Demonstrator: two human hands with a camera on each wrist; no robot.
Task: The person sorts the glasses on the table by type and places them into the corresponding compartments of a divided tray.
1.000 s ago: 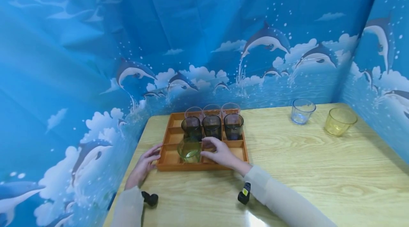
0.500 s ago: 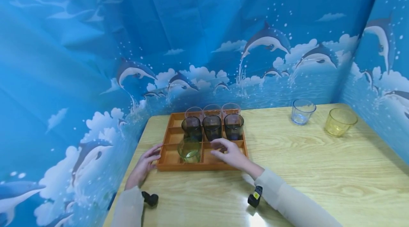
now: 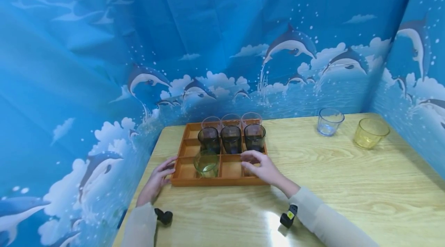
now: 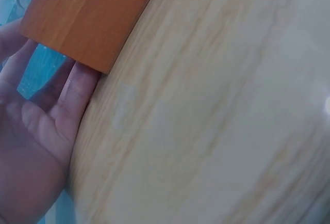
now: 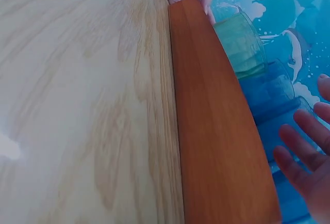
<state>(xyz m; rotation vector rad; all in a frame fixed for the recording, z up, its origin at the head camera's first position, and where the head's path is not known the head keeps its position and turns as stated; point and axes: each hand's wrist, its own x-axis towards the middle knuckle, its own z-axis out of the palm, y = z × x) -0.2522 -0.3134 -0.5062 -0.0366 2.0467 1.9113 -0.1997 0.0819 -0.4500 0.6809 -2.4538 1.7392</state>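
A brown wooden tray with compartments [image 3: 199,181] lies on the table. In its front row stands a green glass [image 3: 206,166], left of the middle front compartment. Behind it are several dark glasses [image 3: 231,141] in a row, with pale clear glasses [image 3: 251,117] partly hidden at the back. My left hand [image 3: 155,182] touches the tray's left side with extended fingers; the left wrist view shows them at the tray's corner [image 4: 85,20]. Over the front right compartment hovers my right hand [image 3: 263,166], fingers loosely bent, holding nothing. In the right wrist view its fingers [image 5: 299,154] are spread apart.
At the far right of the wooden table [image 3: 333,185] stand a blue glass [image 3: 328,125] and a wider yellow glass [image 3: 369,136]. A blue dolphin-print curtain [image 3: 215,46] borders the table's back and sides.
My right hand has moved away from the green glass, rightward along the tray's front row. The left hand and the glasses have stayed in place.
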